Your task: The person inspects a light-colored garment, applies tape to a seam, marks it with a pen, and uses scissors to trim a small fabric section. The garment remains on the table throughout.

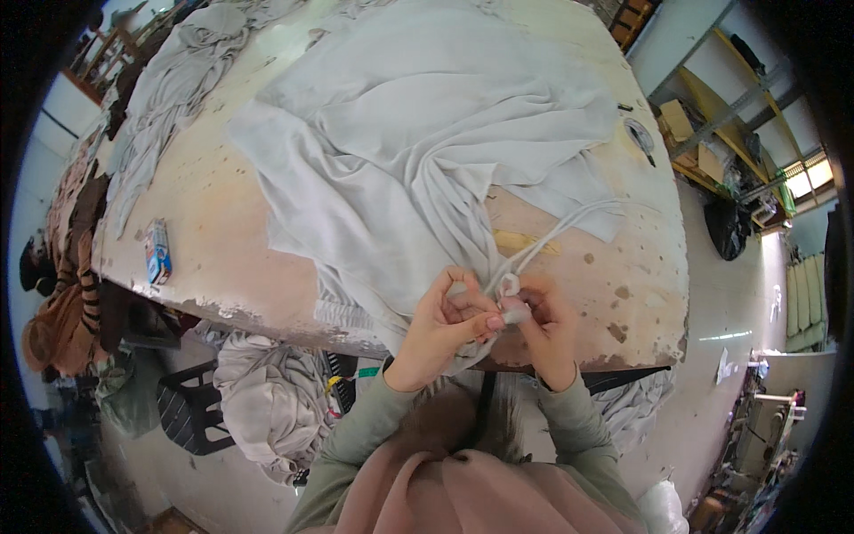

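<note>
A large light grey garment (391,178) lies spread in folds over the table, its gathered edge (342,307) hanging by the front rim. Close to that front edge, my left hand (445,325) is closed, thumb and fingertips pinching the pale drawstring. Beside it my right hand (550,325) is closed too, gripping the same drawstring (534,249) where it bends into a small loop between both hands. From there the loose length trails away to the right over the tabletop. Fingers partly hide the pinched ends.
The worn table (623,303) has a chipped front edge. A small blue box (157,252) stands at left; a round item with a dark handle (639,138) lies at right. Cloth is heaped on a black chair (191,409) below. Shelving (721,133) lines the right.
</note>
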Tool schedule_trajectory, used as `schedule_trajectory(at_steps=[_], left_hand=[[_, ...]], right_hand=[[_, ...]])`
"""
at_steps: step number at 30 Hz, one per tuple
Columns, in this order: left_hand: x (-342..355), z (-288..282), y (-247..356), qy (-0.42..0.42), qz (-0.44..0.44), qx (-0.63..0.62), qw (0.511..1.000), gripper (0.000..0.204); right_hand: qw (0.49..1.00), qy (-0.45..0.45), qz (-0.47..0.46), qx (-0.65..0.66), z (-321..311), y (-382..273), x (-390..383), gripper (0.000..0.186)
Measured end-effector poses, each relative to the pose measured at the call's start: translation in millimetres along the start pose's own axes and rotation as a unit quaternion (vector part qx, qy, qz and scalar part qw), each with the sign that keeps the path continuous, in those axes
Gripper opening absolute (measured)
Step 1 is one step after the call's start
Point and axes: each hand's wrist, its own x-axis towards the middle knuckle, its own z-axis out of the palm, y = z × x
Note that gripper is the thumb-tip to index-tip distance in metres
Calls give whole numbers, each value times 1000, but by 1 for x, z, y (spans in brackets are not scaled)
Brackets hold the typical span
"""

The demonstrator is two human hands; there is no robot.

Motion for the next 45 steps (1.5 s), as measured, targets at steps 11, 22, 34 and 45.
schedule_trajectory(at_steps=[11,22,34,45], left_hand=[[-7,-19,-5,-7,34,9,999,16],[-26,-18,12,-19,214,538,815,12],[-15,-26,61,24,-26,82,996,8],[-35,-55,42,97,223,768,593,37]], right_hand=[[977,-192,43,-86,-21,-17,22,27],[980,-154,-73,-99,9,-17,1,37],[950,-134,-257,-115,-1,-18,19,29],[949,125,39,-287,-3,26,16,39]])
